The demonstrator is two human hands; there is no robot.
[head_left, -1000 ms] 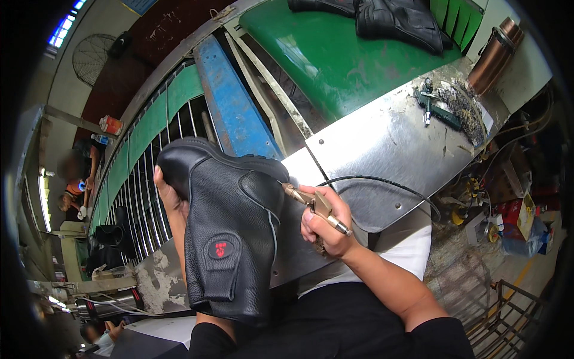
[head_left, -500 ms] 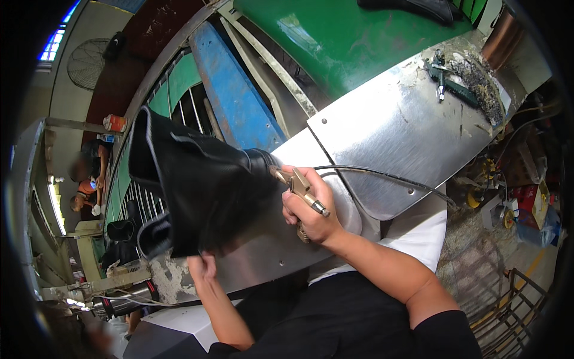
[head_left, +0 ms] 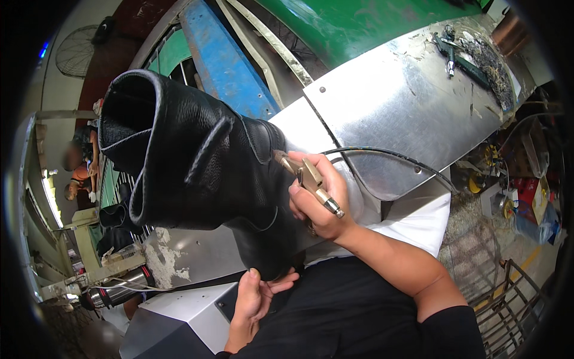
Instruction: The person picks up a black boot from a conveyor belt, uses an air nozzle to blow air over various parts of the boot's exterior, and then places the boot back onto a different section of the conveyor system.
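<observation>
A tall black leather boot (head_left: 197, 173) lies tilted above the metal bench, its wide open top facing left and its toe pointing down toward me. My left hand (head_left: 254, 302) supports the toe from below, thumb against the near side; the boot hides part of the fingers. My right hand (head_left: 329, 203) is wrapped round a small brass-coloured spray gun (head_left: 310, 179). The gun's nozzle points at the boot close to its heel side; whether it touches the leather I cannot tell. A black hose (head_left: 394, 157) runs behind the right hand toward the right.
On the metal bench (head_left: 388, 102), a second, dark green gun-like tool (head_left: 457, 60) lies by crusted residue. Beyond are a blue panel (head_left: 224, 60) and a green surface (head_left: 347, 30). More black boots (head_left: 113, 218) stand at left, near a person (head_left: 81, 173). A wire rack (head_left: 508, 305) stands lower right.
The boot has turned so its opening and side face me more and its toe has swung down toward me. My left hand has moved right with it. The spray gun has shifted slightly right.
</observation>
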